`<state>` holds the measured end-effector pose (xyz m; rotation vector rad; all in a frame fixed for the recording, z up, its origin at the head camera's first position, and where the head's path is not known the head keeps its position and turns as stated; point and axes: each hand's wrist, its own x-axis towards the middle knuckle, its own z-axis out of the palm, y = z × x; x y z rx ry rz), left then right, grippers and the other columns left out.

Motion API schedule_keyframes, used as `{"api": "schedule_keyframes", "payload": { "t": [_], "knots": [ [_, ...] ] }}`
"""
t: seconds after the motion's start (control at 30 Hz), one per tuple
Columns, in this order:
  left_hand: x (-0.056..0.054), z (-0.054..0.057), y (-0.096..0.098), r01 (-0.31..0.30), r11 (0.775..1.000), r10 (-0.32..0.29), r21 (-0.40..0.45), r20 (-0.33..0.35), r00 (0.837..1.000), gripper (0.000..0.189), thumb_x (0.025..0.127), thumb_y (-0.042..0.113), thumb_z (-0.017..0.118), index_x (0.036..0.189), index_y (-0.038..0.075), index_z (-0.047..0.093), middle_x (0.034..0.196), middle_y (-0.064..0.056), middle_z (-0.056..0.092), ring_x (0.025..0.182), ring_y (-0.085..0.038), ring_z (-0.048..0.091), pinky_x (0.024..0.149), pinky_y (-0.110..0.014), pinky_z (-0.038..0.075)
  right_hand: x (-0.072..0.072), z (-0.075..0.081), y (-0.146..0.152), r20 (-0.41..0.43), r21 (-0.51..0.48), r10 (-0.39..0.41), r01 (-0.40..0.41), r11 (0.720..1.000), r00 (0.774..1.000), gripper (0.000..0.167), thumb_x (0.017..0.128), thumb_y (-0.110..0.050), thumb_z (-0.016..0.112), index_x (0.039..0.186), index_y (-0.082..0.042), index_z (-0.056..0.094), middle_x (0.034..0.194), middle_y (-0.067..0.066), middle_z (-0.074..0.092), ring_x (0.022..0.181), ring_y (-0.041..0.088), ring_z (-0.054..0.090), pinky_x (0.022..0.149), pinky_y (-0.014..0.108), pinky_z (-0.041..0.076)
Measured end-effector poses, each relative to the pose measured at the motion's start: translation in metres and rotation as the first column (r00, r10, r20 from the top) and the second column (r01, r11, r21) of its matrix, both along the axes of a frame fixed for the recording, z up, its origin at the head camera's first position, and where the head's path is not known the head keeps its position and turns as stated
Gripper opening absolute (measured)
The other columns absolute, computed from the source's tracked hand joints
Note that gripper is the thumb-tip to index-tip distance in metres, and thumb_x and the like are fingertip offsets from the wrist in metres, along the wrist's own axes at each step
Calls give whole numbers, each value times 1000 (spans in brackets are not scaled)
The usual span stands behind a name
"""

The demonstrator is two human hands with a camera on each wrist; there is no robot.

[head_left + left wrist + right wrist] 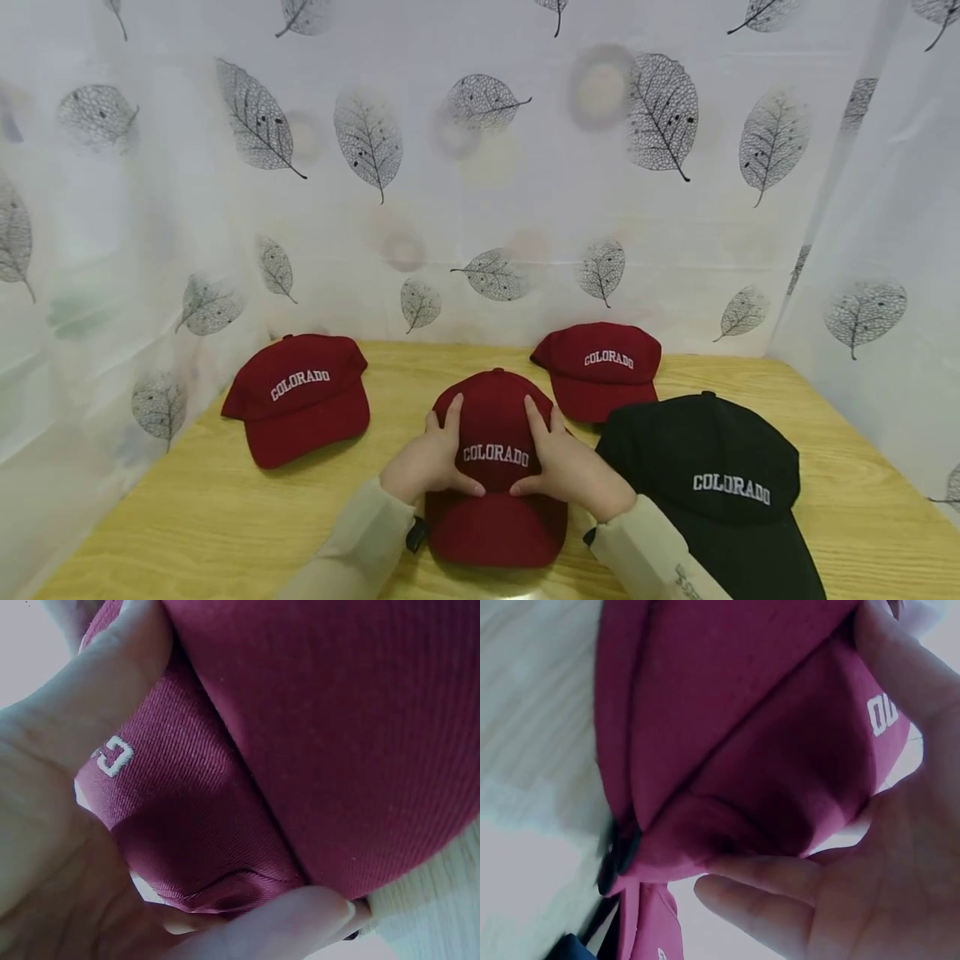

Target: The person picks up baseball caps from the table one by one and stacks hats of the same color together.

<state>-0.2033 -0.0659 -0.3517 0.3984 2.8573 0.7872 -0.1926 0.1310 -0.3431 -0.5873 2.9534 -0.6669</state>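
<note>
My sleeves (648, 546) lie nearest. My left hand (429, 459) and right hand (576, 469), fingers spread and fairly straight, rest equally near on opposite sides of the middle red cap (497, 467), left of the black cap (708, 462), brim toward me.

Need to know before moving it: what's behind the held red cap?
Behind the held red cap, the wooden table shows, then the leaf-patterned curtain; another red cap sits back-right. Table directly behind the crown is covered.
</note>
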Motion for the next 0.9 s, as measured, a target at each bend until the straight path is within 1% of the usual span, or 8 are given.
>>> {"api": "schedule_keyframes", "payload": {
  "t": [0.17,0.23,0.33,0.4,0.47,0.6,0.77,0.9],
  "knots": [
    [1,0,0,2,999,-3,33,13,1000,119,55,38,83,141,7,6,130,-35,21,77,-34,56,71,-43,46,1,11,9,9,42,1,-1,999,1000,95,68,-25,76,140,-4,17,132,32,26,101,33,51,75,40,45],
    [1,1,1,5,999,-5,39,19,1000,119,55,38,83,141,8,6,130,-35,21,77,-35,56,71,-43,45,-1,15,13,-38,69,-8,10,998,999,85,72,-17,72,138,-2,22,127,28,36,102,33,50,75,41,45],
    [0,0,1,12,999,-13,35,20,1000,119,55,39,82,141,8,7,130,-35,22,76,-35,56,71,-43,45,-5,18,20,-160,116,-43,62,991,986,69,73,-10,68,131,5,34,116,23,48,100,32,51,75,41,45],
    [0,0,1,17,999,-18,35,22,1000,119,55,39,82,141,7,7,130,-35,22,78,-36,56,72,-44,45,-8,19,22,-238,126,-77,109,986,968,59,73,-9,66,124,7,42,108,21,52,95,31,53,73,41,45],
    [-1,0,1,19,999,-20,35,24,1000,119,55,39,82,141,7,7,130,-36,21,81,-37,55,73,-44,45,-13,21,24,-274,135,-107,149,980,956,46,73,-9,65,114,6,51,99,19,55,88,30,55,70,41,46],
    [-2,0,-1,15,999,-16,34,18,1000,119,55,40,82,141,6,6,130,-37,19,84,-39,55,74,-44,45,-26,27,21,-265,201,-116,172,964,957,19,71,-9,64,86,0,55,79,13,53,72,27,53,56,39,44],
    [-1,0,-3,6,1000,-7,28,22,1000,118,56,40,81,141,7,6,131,-35,20,81,-37,56,74,-43,45,-38,37,15,-245,343,-64,148,927,967,11,69,-6,65,72,-4,54,69,10,50,62,26,51,49,40,43],
    [-1,1,-3,-4,1000,4,21,20,1000,117,56,39,82,141,8,6,131,-34,21,79,-36,56,74,-42,45,-46,34,13,-324,426,-34,178,887,946,10,73,-1,63,63,-4,58,63,12,53,56,29,53,47,43,44]
  ]
}}
